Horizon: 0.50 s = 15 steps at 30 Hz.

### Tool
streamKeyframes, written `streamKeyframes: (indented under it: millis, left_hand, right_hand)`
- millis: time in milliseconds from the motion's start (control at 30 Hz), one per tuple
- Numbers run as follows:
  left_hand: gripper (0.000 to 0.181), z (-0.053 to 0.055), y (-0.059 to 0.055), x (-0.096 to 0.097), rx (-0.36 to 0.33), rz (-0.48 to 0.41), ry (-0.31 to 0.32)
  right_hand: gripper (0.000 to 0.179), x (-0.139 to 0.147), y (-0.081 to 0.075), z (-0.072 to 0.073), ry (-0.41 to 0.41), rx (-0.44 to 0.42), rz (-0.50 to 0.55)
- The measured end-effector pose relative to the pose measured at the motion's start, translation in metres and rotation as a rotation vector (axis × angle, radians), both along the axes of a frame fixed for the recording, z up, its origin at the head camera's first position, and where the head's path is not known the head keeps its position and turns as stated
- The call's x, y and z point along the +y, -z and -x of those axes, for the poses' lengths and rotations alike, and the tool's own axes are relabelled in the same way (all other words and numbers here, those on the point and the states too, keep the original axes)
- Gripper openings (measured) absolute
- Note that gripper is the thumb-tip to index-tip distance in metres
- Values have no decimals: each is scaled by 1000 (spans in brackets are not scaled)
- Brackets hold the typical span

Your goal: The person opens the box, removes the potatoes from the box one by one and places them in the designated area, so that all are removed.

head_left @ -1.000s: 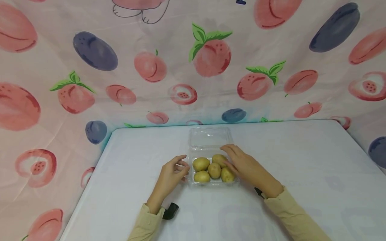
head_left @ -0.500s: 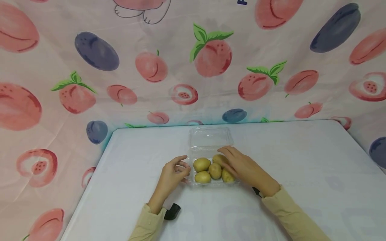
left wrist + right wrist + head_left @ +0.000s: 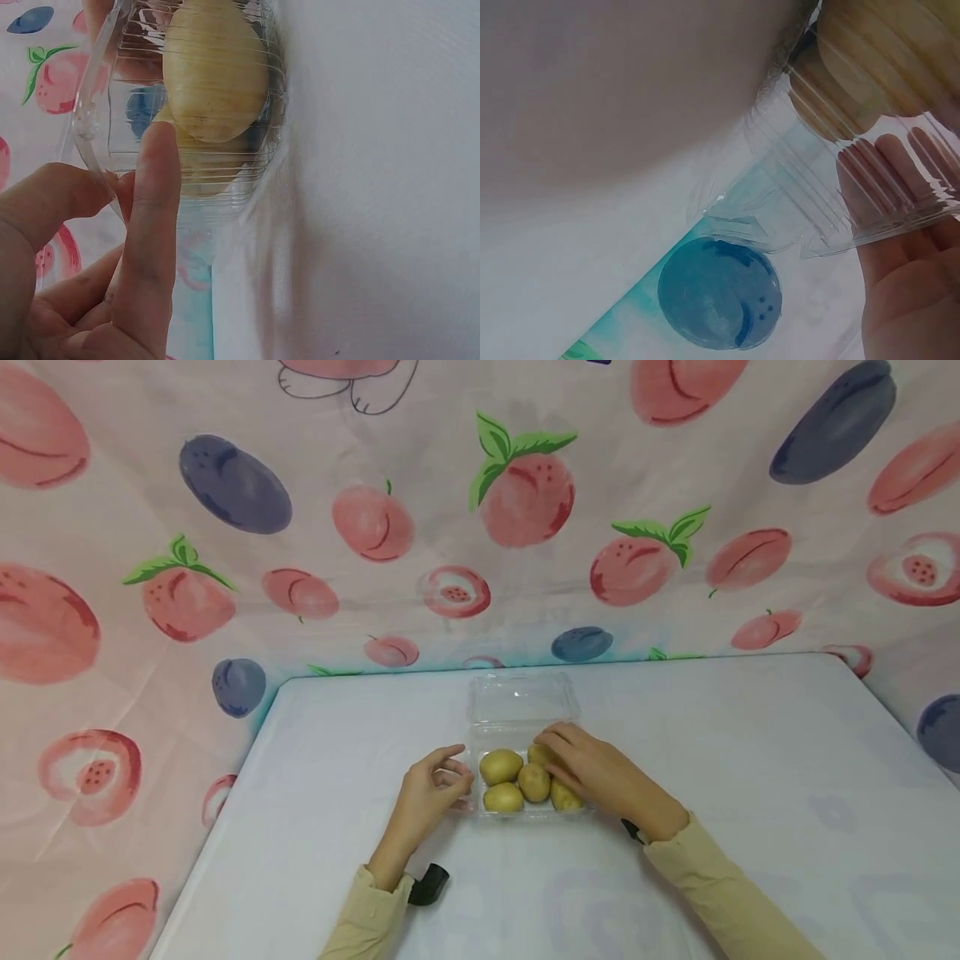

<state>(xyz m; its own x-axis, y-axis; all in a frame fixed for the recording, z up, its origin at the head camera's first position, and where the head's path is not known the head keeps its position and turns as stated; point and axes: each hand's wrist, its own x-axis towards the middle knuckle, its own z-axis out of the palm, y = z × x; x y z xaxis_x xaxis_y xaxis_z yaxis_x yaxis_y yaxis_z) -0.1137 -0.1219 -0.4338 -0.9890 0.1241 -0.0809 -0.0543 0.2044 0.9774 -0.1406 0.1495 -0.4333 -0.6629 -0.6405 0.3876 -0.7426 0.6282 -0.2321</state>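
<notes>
A clear plastic clamshell container (image 3: 517, 816) stands on the white table with its lid (image 3: 523, 700) folded back. Several potatoes lie inside, such as the middle one (image 3: 534, 783) and the back left one (image 3: 500, 767). My left hand (image 3: 422, 797) pinches the container's left rim (image 3: 88, 124) between thumb and fingers, its index finger along the ribbed wall. Over the right side reaches my right hand (image 3: 606, 779), its fingers and thumb around the back right potato (image 3: 537, 753), mostly hidden beneath it. In the right wrist view, fingers (image 3: 889, 169) show through the clear wall.
The white tabletop (image 3: 750, 752) spreads to both sides. A fruit-print cloth (image 3: 420, 460) hangs behind and left of it. Below the sleeves, black wrist cameras (image 3: 429, 886) stick out close over the table.
My right hand has moved a little to the left and covers more of the back right potato. The left hand stays at the container's left rim.
</notes>
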Motion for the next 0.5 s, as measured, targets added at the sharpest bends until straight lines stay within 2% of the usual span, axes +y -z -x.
streamKeyframes:
  millis: [267,500]
  left_hand:
    - [48,0,1,0,-9,-8,1]
    - [49,1,3,0,-10,-10,9]
  right_hand:
    - [27,-2,0,1,-11,10,3]
    - [24,-3,-3,0,25,-61,-11]
